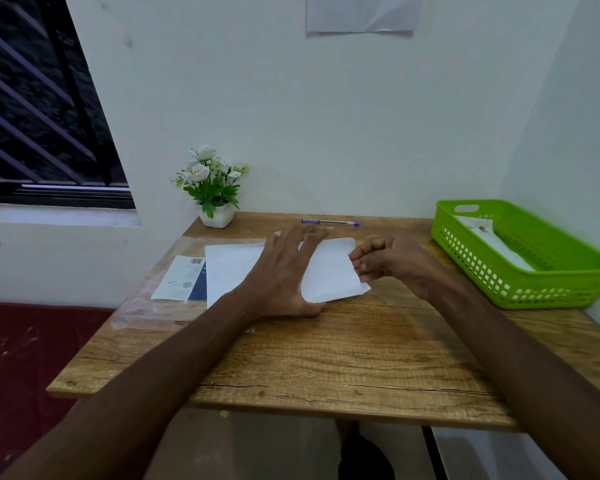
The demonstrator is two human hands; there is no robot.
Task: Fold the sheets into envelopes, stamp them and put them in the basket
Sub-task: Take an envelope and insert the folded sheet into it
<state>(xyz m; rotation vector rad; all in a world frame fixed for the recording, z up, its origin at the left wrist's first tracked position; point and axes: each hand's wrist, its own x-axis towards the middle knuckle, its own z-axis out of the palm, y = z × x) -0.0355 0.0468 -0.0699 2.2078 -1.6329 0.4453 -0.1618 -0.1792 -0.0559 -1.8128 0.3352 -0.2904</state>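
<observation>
A white sheet, partly folded, lies on the wooden table near its middle. My left hand rests flat on it with fingers spread, pressing it down. My right hand pinches the sheet's right edge between curled fingers and lifts it slightly. Left of the sheet, a stack of white paper lies on the table. A green plastic basket stands at the right edge of the table and holds a folded white envelope with a small reddish mark.
A blue pen lies at the back of the table. A potted white flower stands at the back left corner. A clear plastic wrapper with a printed label lies under the stack. The wall is close behind.
</observation>
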